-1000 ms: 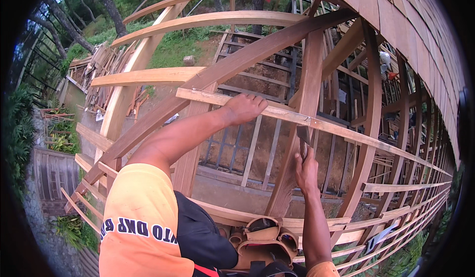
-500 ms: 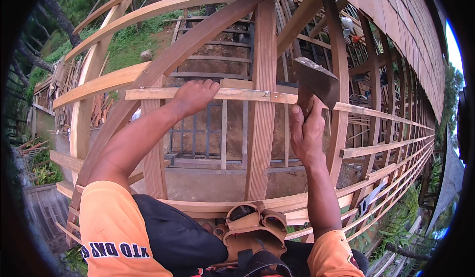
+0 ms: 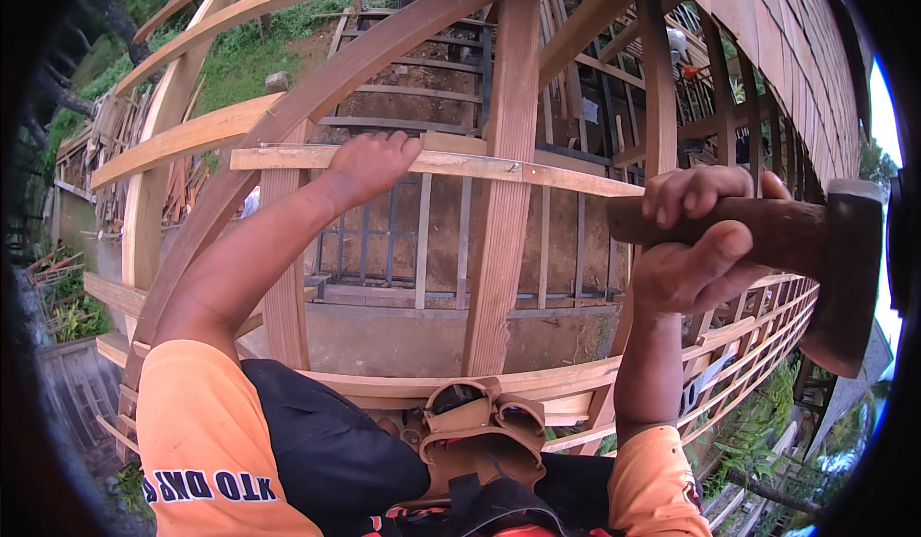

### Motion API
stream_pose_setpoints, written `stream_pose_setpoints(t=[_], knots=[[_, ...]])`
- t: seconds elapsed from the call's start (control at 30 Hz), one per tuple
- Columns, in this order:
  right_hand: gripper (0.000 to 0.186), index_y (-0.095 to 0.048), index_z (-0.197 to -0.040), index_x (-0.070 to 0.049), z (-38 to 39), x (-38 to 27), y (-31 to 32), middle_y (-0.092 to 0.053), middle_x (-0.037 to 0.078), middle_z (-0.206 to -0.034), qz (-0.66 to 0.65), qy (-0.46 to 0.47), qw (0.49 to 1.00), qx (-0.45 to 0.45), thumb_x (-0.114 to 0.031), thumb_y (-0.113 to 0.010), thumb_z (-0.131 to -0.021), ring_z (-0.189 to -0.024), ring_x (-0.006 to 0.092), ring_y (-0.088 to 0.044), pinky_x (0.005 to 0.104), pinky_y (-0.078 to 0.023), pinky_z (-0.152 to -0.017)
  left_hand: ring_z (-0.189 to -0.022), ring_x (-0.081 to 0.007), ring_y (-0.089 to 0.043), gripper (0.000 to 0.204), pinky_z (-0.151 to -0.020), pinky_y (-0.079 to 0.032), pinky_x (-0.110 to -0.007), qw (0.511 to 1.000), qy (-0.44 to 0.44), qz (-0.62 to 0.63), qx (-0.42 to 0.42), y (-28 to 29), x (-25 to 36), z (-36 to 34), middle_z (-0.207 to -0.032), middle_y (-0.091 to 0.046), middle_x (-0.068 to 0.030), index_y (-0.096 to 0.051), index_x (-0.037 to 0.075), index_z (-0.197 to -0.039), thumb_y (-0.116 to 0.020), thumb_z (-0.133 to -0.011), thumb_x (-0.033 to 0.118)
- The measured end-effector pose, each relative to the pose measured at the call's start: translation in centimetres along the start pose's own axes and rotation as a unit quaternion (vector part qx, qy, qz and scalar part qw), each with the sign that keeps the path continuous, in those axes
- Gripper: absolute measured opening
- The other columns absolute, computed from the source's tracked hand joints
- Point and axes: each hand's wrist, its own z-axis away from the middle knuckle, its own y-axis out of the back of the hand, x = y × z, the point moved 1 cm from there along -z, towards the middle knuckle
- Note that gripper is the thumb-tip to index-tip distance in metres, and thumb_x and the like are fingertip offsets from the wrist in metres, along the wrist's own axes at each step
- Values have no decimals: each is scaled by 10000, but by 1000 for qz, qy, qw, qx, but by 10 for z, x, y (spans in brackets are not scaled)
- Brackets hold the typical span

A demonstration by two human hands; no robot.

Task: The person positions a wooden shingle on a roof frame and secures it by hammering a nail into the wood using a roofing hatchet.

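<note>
My left hand [image 3: 374,167] is closed around a narrow horizontal wooden batten [image 3: 480,166], which crosses a thick timber beam [image 3: 499,287] and has small nail-like marks on it. My right hand [image 3: 691,259] grips the short wooden handle [image 3: 777,230] of a hatchet-like tool, held up close to the camera at right with its dark metal head [image 3: 844,297] beyond my fingers. A brown leather tool belt [image 3: 480,448] with pouches hangs at my waist, below both hands.
An open timber roof frame surrounds me, with a diagonal rafter [image 3: 384,47], several curved battens [image 3: 182,129] and a shingled surface [image 3: 767,47] at upper right. Far below lie dirt ground [image 3: 403,335], a dark ladder-like framework, stacked lumber, grass and trees.
The tool in my right hand has risen from beside the batten toward the camera and to the right, its head now at the right edge. My left hand stays on the batten.
</note>
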Motion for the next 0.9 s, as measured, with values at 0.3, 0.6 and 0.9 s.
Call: stream_pose_setpoints(t=[0.3,0.6,0.9], knots=[[297,-405,-1218,17,53,27,7,-643,280,-781,304,-387,808,-323,-192,-519,-1041,-742,451,-660,522,-478,-637,-837,-264,-714,166,-674,-601,-375,1000,-1,-1,0,-4,3,-3,-903,-628,-102,-502,64,-982,-596,-849,97],[261,-479,-1110,-6,-2,43,44,-589,52,-710,178,-436,847,-245,-261,-519,-1068,-530,119,-601,285,-465,-479,-830,-274,-709,152,-673,-596,-397,1000,15,1,-15,3,10,-17,-892,-629,-101,-522,67,-991,-589,-857,90],[340,-513,-1042,-32,24,122,89,-543,1,-722,130,-571,713,-386,-371,-532,-1058,-540,91,-543,261,-444,-486,-810,-271,-710,154,-641,-596,-390,999,13,-6,-35,-4,11,-17,-863,-616,-94,-508,66,-970,-594,-842,67]])
